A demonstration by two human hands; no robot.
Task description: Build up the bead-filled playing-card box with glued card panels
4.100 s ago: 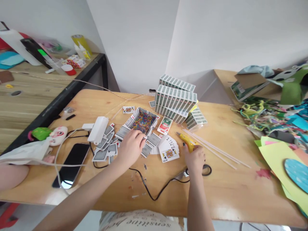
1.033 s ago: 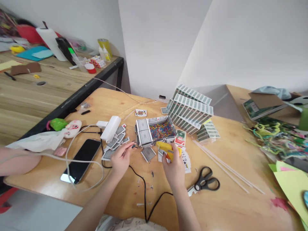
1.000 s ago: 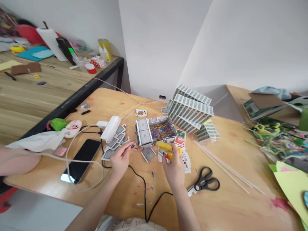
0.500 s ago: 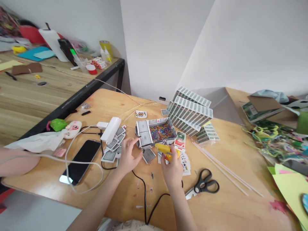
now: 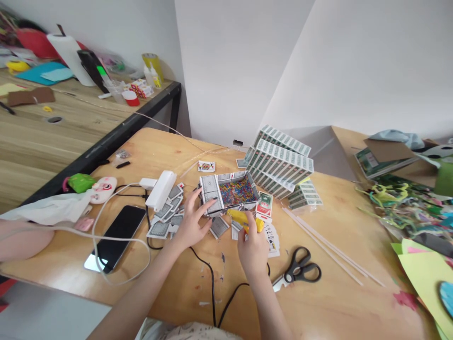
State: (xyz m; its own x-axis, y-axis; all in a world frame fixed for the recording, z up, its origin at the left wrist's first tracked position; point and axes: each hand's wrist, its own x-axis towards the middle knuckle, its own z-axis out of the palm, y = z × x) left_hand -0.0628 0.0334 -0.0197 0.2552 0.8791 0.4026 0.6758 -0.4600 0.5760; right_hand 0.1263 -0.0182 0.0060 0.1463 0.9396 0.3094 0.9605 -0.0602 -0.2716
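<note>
My left hand (image 5: pixel 194 222) lies at the left end of a box built of playing cards (image 5: pixel 211 187), its fingers spread and their tips touching the box's edge and top. The right part of the box has no cover and shows small multicoloured pieces (image 5: pixel 238 192) inside. My right hand (image 5: pixel 253 248) is closed around a yellow hot glue gun (image 5: pixel 241 217) just in front of the box, its nozzle pointing left. Loose grey-backed cards (image 5: pixel 219 228) lie below the box, between my hands. Fanned cards (image 5: pixel 272 240) lie partly behind my right hand.
Black-handled scissors (image 5: pixel 300 267) and white glue sticks (image 5: pixel 329 245) lie to the right. Stacked card packs (image 5: pixel 279 163) stand behind the box. Leftward are a phone (image 5: pixel 116 236), a white power strip (image 5: pixel 161 190) and looping cables. A black cord (image 5: pixel 213 283) runs toward me.
My left hand has moved up and right, its fingers now on the card box's left end. The glue gun stays close to the box's front side. The view has shifted slightly.
</note>
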